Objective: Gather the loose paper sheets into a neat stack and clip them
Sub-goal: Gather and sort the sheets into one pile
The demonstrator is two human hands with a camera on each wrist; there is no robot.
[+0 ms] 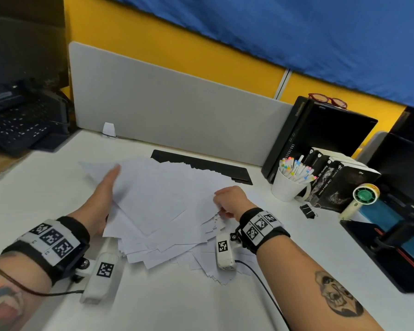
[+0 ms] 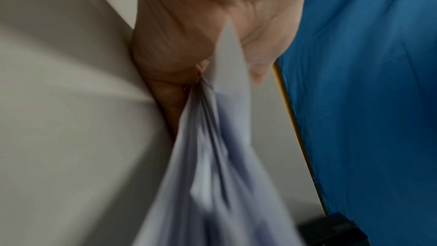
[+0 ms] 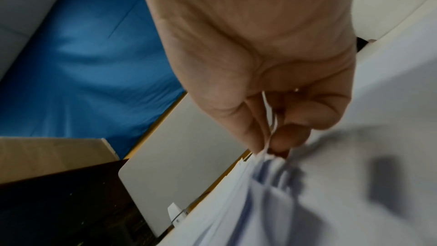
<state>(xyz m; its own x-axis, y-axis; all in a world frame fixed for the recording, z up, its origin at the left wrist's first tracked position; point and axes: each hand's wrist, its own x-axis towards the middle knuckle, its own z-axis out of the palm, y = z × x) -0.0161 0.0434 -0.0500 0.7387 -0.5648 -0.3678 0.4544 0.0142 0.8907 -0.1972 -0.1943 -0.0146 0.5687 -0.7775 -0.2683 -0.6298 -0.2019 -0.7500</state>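
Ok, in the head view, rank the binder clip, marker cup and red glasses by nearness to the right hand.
From the right hand:
1. binder clip, on the desk to its right.
2. marker cup, right and farther back.
3. red glasses, atop the black box at the back right.

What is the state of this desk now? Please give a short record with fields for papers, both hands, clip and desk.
papers: paper sheets fanned out, edges uneven, not yet a neat stack
left hand: left hand at the pile's left edge, sheets between thumb and fingers
right hand: right hand pinches sheets at the right edge
clip: black binder clip lies apart, right of the pile
desk: white desk
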